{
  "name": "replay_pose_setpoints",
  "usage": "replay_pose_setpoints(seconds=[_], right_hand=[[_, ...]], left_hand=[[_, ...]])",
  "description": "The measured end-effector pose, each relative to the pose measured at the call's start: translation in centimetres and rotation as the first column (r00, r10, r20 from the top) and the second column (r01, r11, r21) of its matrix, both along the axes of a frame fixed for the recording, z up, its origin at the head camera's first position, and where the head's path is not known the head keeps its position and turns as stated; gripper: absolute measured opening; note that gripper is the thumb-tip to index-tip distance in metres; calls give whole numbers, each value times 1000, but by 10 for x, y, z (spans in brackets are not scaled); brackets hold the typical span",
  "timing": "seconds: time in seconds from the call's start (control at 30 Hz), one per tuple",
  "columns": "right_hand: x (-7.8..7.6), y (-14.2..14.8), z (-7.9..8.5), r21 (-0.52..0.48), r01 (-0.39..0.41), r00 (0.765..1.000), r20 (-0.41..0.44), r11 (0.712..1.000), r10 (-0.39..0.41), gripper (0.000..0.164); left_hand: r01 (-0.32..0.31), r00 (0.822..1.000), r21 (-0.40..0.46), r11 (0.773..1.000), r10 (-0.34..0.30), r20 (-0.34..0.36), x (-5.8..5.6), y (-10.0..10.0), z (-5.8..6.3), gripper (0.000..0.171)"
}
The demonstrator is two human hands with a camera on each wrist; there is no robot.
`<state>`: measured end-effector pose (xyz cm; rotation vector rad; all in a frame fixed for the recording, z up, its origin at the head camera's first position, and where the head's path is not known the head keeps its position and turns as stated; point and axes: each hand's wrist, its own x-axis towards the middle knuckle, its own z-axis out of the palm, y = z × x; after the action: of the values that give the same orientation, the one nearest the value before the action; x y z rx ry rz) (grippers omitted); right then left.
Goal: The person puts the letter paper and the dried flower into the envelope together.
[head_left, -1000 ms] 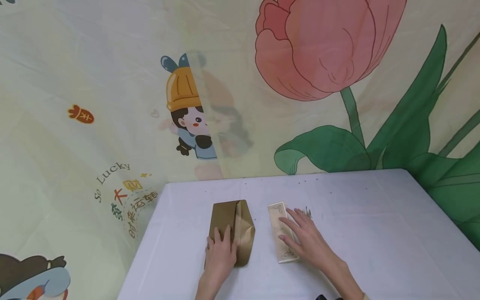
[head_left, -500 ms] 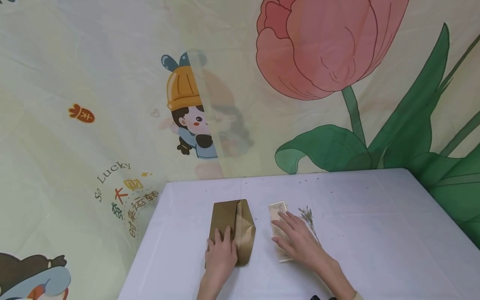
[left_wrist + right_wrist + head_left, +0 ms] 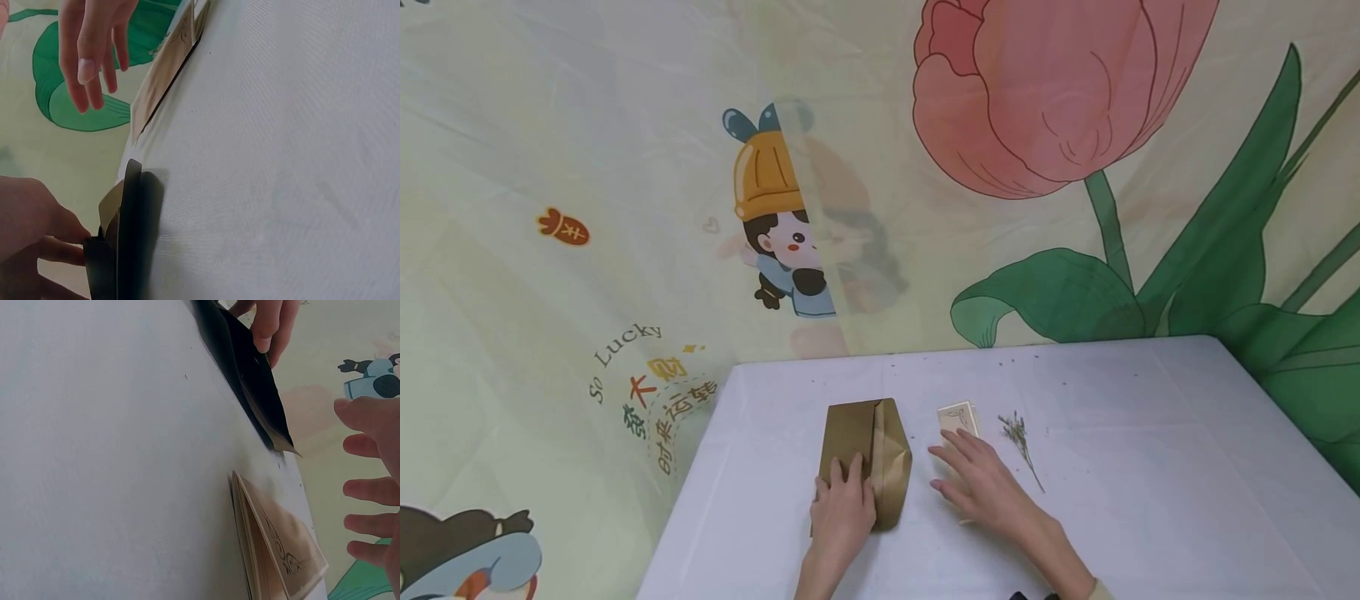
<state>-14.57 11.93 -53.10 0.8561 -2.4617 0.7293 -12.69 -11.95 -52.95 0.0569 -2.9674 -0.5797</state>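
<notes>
In the head view, my left hand (image 3: 842, 512) rests on a gold-brown paper envelope (image 3: 850, 425), whose flap lies along its right side. In the left wrist view, fingertips of this hand touch the envelope (image 3: 128, 231), which looks dark there. My right hand (image 3: 988, 492) is held above a cream folded card (image 3: 957, 417), its fingers spread and holding nothing. Most of the card is hidden under that hand in the head view. The right wrist view shows the card (image 3: 284, 544) standing slightly apart at its fold, with line drawings on its face.
A small sprig of dried flowers (image 3: 1018, 437) lies right of the card. Dark specks are scattered toward the back of the white-covered table (image 3: 1150, 467). Behind the table hangs a printed cloth (image 3: 647, 108) with a large tulip and cartoon figures.
My right hand has moved left and slightly toward me over the card, uncovering the dried sprig. The left hand stays on the envelope.
</notes>
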Motion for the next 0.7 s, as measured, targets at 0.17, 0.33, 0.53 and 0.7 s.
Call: replay_pose_setpoints(seconds=[0.17, 0.33, 0.53, 0.7], right_hand=[[-1, -8, -2, 6, -6, 998, 63, 1000, 5, 42], [-3, -18, -3, 26, -20, 995, 94, 999, 18, 36], [-5, -32, -5, 33, -59, 992, 111, 998, 55, 34], [-8, -43, -4, 38, -95, 977, 196, 995, 86, 28]], left_hand=[[5, 1000, 5, 1000, -5, -22, 1, 0, 0, 42], [-5, 1000, 7, 1000, 5, -13, 1, 0, -1, 43], [-9, 1000, 0, 1000, 9, -9, 0, -1, -3, 42], [-8, 1000, -1, 1000, 8, 8, -1, -1, -3, 42]])
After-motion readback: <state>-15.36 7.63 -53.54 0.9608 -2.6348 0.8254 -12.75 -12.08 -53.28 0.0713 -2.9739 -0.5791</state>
